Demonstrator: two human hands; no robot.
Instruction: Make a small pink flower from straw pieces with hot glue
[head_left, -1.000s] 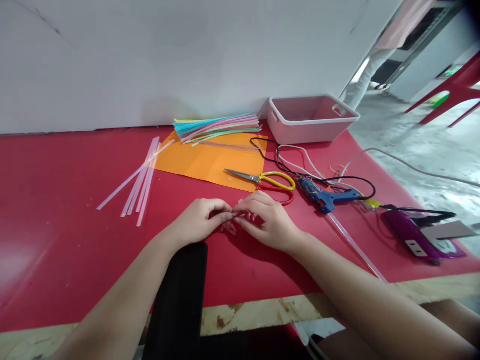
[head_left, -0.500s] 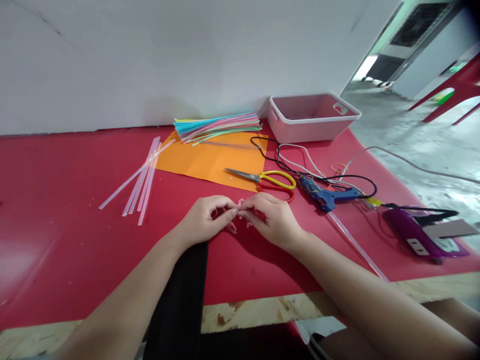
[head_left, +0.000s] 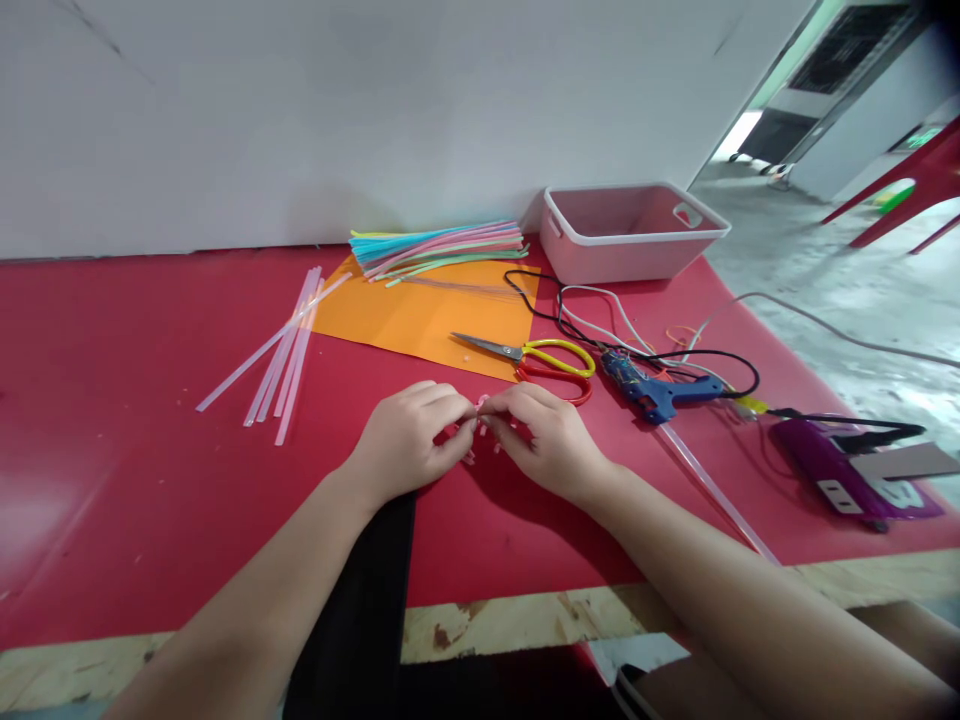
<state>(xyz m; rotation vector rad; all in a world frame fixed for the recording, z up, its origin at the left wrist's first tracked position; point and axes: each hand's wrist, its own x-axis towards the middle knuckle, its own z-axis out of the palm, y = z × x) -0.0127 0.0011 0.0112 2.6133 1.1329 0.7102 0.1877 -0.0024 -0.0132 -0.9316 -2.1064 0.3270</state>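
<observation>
Just below the frame's centre, the left hand [head_left: 416,435] and right hand [head_left: 551,440] grip a small pink piece [head_left: 483,401], partly hidden between them.

We've got a red desk [head_left: 150,400] w/ pale specks, its front edge [head_left: 540,622] cream w/ brown blotches. Pipe cleaners [head_left: 439,250]: blue, pink, green + a bit of yellow. Paper sheet [head_left: 420,315]: orange. Our scissors [head_left: 519,354]: grey blades, 1 yellow + 1 red loop. Glue gun [head_left: 660,397]: blue w/ multicol. bits up front. Glue sticks [head_left: 295,385]: translucent, pale pink. Basket [head_left: 622,260]: pink, white rim. Power strip [head_left: 810,460]: purple w/ white panels. Our tiny craft pc [head_left: 484,401]: pink. Wall [head_left: 225,120]: lt. grey, dk. streaks.
</observation>
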